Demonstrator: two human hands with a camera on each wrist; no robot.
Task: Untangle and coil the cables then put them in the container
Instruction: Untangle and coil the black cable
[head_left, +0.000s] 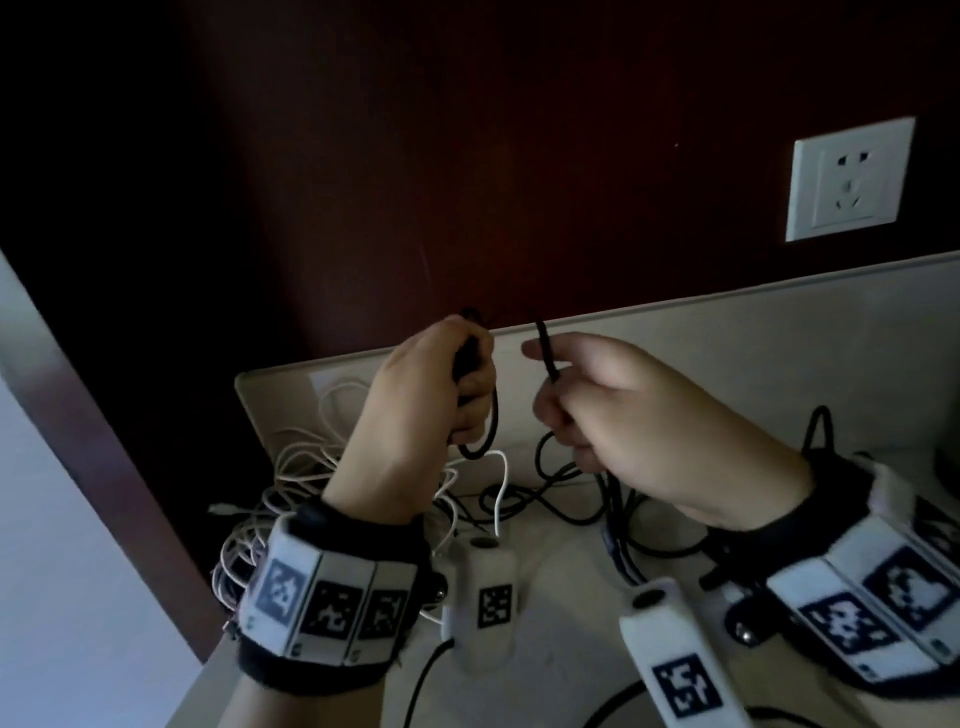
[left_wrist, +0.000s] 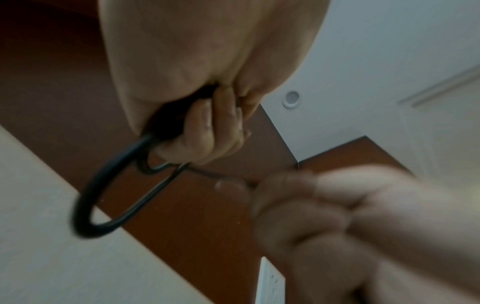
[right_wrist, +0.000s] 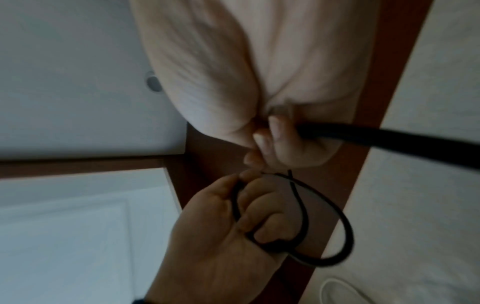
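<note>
Both hands are raised above the table and hold one black cable (head_left: 544, 347). My left hand (head_left: 467, 387) grips a small coil of it, and a loop (head_left: 485, 441) hangs below the fist. In the left wrist view the curled fingers (left_wrist: 207, 131) close round that loop (left_wrist: 87, 205). My right hand (head_left: 551, 387) pinches the cable just to the right, a short end sticking up above the thumb. In the right wrist view its fingers (right_wrist: 285, 142) grip the cable (right_wrist: 389, 140). More black cable (head_left: 561, 501) trails on the table. A tangle of white cables (head_left: 306, 457) lies at the left.
A pale tray-like container (head_left: 244, 382) with a rounded corner sits at the back left, partly under the white cables. A white wall socket (head_left: 852, 179) is on the dark red wall at the right. A dark object (head_left: 948, 467) stands at the right edge.
</note>
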